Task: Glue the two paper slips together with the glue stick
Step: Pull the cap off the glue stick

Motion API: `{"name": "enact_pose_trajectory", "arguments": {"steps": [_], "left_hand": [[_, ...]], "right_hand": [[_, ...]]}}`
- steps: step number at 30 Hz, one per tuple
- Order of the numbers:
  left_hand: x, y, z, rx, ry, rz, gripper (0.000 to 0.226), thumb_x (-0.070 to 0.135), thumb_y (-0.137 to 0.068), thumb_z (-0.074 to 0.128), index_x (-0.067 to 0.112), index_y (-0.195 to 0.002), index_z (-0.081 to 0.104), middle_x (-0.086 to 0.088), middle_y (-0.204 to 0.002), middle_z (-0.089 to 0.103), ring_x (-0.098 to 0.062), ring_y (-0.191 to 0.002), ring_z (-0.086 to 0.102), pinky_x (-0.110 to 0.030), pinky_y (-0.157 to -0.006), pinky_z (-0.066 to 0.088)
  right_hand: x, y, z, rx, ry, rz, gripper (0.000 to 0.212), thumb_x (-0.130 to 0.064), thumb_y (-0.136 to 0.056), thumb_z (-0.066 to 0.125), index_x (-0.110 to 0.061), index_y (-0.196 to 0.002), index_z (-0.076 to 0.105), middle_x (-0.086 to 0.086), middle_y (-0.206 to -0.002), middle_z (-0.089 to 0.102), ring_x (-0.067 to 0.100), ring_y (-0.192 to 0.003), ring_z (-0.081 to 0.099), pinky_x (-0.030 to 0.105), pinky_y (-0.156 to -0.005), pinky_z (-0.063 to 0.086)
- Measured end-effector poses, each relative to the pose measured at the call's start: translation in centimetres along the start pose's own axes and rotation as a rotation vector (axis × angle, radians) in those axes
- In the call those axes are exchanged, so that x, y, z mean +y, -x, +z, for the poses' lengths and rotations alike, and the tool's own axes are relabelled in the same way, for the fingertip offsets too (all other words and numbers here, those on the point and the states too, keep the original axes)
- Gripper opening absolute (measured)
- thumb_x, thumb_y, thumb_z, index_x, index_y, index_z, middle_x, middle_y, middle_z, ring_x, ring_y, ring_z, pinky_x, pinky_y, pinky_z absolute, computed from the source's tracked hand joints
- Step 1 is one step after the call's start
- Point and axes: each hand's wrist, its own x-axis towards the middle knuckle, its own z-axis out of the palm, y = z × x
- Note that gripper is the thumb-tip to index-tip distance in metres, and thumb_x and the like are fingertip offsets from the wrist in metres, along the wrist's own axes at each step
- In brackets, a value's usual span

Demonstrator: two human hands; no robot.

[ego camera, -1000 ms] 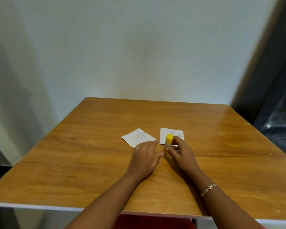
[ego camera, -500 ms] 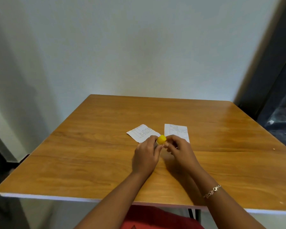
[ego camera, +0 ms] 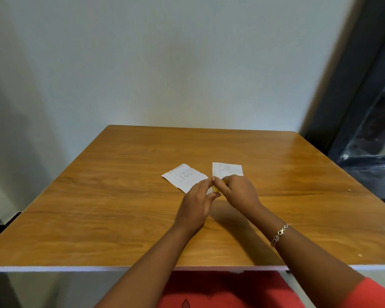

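Two white printed paper slips lie flat on the wooden table [ego camera: 120, 207]. The left slip [ego camera: 183, 177] is turned at an angle; the right slip [ego camera: 227, 169] lies straight, its near end hidden by my fingers. Between the slips, just in front of them, my left hand [ego camera: 196, 205] and my right hand [ego camera: 238, 192] meet on the glue stick [ego camera: 216, 188]. Only a sliver of its yellow and white shows between the fingers. Both hands grip it, one at each end.
The table stands against a pale wall. Dark furniture or bags [ego camera: 373, 130] sit off the table's right side. A bracelet [ego camera: 279, 234] is on my right wrist. Red clothing [ego camera: 220, 290] shows below the table's near edge.
The glue stick stood upright in my right hand over the right slip. It is now down between both hands, mostly covered, and my left hand has closed on it.
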Motion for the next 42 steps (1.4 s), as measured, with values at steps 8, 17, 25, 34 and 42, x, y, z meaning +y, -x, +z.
{"name": "enact_pose_trajectory", "arguments": {"steps": [8,17,25,34,42], "left_hand": [[-0.2,-0.3,-0.7,0.019,0.23,-0.097,0.019,0.015,-0.087,0.053,0.006,-0.104,0.057,0.005,-0.085,0.058,0.003,-0.076,0.052,-0.005,-0.067,0.035],[-0.4,-0.2,-0.5,0.083,0.194,-0.129,0.017,0.021,-0.082,0.063,0.011,-0.095,0.058,0.002,-0.084,0.066,-0.005,-0.076,0.058,-0.017,-0.063,0.042],[-0.3,0.0,-0.1,0.013,0.145,-0.228,0.018,0.018,-0.084,0.064,0.011,-0.092,0.05,-0.005,-0.08,0.062,-0.019,-0.068,0.056,-0.034,-0.055,0.041],[-0.5,-0.6,-0.7,-0.108,0.403,-0.378,0.021,0.005,-0.075,0.069,0.019,-0.086,0.057,0.007,-0.086,0.065,-0.002,-0.079,0.061,-0.018,-0.066,0.046],[0.7,-0.1,-0.3,0.017,-0.308,-0.371,0.026,0.031,-0.084,0.062,0.015,-0.103,0.059,-0.009,-0.094,0.069,-0.029,-0.082,0.063,-0.034,-0.06,0.042]], "right_hand": [[-0.5,-0.7,0.0,-0.005,0.032,-0.175,0.05,-0.039,-0.091,0.047,-0.017,-0.047,0.041,-0.006,-0.04,0.034,0.01,-0.04,0.032,0.023,-0.044,0.016],[-0.5,-1.9,-1.3,-0.2,0.087,-0.29,0.048,-0.038,-0.095,0.039,-0.002,-0.072,0.061,0.015,-0.066,0.06,0.02,-0.06,0.049,0.032,-0.056,0.032],[-1.7,-2.4,1.2,0.0,0.233,-0.04,0.045,-0.028,-0.09,0.036,-0.011,-0.05,0.044,0.001,-0.05,0.045,0.022,-0.057,0.047,0.028,-0.045,0.021],[-1.5,-1.8,1.1,0.046,0.31,-0.38,0.053,-0.034,-0.092,0.032,-0.005,-0.063,0.065,0.014,-0.057,0.061,0.027,-0.054,0.052,0.033,-0.053,0.03],[-2.5,-2.5,0.8,0.034,0.371,-0.333,0.053,-0.034,-0.093,0.032,-0.007,-0.055,0.057,0.001,-0.045,0.04,0.022,-0.05,0.045,0.028,-0.048,0.023]]}}
